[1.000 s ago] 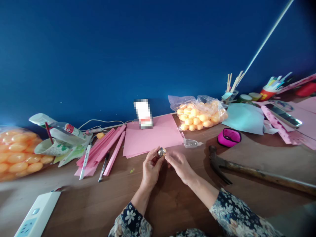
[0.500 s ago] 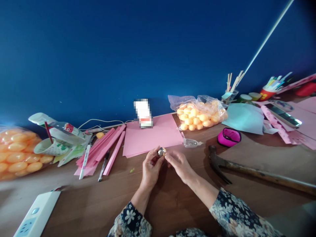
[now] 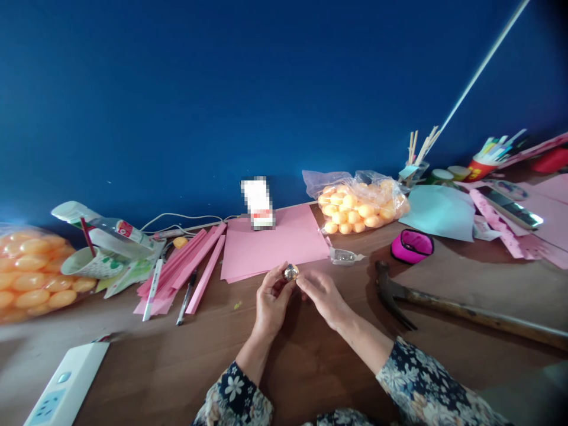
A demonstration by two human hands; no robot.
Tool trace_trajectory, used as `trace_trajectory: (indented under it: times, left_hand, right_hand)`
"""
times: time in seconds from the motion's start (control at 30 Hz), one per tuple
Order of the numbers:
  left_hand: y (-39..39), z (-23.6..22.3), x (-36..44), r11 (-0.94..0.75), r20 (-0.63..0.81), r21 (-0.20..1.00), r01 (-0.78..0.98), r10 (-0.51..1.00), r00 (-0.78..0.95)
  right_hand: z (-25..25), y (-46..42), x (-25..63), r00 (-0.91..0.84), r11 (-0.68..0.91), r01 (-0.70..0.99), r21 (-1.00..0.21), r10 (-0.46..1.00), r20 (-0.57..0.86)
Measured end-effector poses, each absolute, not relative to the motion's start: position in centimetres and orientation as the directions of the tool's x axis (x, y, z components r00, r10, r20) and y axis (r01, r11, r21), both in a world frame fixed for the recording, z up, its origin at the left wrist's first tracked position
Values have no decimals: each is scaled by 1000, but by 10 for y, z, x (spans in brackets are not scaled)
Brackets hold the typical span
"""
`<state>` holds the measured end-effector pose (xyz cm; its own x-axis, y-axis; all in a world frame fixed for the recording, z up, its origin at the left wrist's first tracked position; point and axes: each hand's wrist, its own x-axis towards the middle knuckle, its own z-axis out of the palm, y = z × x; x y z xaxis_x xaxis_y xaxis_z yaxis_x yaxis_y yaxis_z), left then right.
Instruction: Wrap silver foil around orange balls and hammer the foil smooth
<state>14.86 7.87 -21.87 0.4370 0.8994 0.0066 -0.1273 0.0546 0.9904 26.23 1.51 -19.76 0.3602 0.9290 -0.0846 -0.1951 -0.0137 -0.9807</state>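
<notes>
A small shiny metal ball (image 3: pixel 291 273) shows silver and gold reflections above the brown table. Thumb and fingers of my left hand (image 3: pixel 271 305) are closed round its left and lower sides. My right hand (image 3: pixel 325 299) meets the ball's right edge with its thumb and fingertips pinched together; the other fingers curl behind, partly hidden. Just beyond both hands lie pink paper sheets (image 3: pixel 270 251). A small clear wrapped piece (image 3: pixel 344 256) rests to the right of the sheets.
At right lie a claw hammer (image 3: pixel 448 305) and a magenta ring-shaped pouch (image 3: pixel 412 246). Bags of orange balls stand at the back (image 3: pixel 355 207) and far left (image 3: pixel 35 272). Pink paper strips (image 3: pixel 181 266), pens (image 3: pixel 153 290) and a power strip (image 3: pixel 68 381) are on the left. A blue wall (image 3: pixel 266 89) rises behind.
</notes>
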Motion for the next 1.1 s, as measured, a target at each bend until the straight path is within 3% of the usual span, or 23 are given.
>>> trace_trajectory:
  times: [1.1]
  left_hand:
    - [78, -223, 149, 0, 36, 996, -92, 918, 395]
  right_hand:
    - [-193, 16, 263, 324, 8, -325, -946, 940, -104]
